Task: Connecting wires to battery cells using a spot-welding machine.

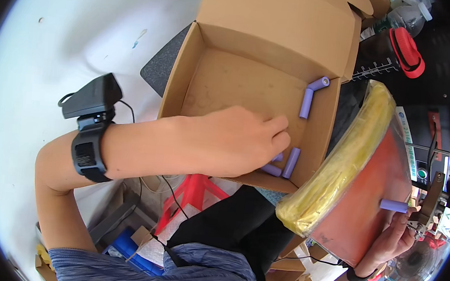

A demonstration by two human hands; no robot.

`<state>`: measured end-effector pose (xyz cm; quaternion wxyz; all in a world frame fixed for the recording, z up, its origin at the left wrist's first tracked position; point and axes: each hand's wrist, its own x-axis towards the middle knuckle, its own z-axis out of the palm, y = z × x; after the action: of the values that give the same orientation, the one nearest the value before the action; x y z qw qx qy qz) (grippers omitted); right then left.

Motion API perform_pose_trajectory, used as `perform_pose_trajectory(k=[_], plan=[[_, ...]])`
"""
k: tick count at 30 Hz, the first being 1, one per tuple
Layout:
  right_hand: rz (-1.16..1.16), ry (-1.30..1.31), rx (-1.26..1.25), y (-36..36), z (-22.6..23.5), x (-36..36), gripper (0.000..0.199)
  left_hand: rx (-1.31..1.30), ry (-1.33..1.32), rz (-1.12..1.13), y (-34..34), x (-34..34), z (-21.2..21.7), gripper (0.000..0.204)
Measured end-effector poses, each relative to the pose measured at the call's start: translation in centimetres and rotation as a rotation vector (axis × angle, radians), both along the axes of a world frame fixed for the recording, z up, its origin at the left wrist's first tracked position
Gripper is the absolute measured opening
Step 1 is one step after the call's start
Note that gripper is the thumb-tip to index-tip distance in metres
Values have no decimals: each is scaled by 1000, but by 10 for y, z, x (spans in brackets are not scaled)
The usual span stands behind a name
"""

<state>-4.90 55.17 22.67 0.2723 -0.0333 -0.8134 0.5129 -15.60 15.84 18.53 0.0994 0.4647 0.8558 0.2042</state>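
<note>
Purple cylinders (291, 162) lie at the near right corner of the cardboard box (225, 81); your left hand (235, 141) reaches in, fingers curled over them, seemingly pinching one. Two more cylinders (311, 96) rest by the right wall. Your right hand (393, 235) pinches a single purple cell (394, 205) beside the red-and-yellow roll (350, 173).

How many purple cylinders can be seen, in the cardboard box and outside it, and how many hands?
Purple cylinders in the cardboard box: 5 visible, two by the far right corner, three by the left hand's fingertips; more may be hidden.
Purple cylinder outside the box, by the right hand: 1
Hands: 2
Total: 6 cylinders, 2 hands.
</note>
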Motion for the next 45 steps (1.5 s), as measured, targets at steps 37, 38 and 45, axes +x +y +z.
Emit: perform_pose_trajectory(k=[37,38,45], plan=[[-37,39,-47,-22,-1,-12,13,90,-11,314,16,-29,-3,12],[-3,-27,20,-15,1,-6,16,215,-156,363,16,-27,8,13],[77,42,45,-45,7,-23,13,803,-760,359,17,33,93,19]])
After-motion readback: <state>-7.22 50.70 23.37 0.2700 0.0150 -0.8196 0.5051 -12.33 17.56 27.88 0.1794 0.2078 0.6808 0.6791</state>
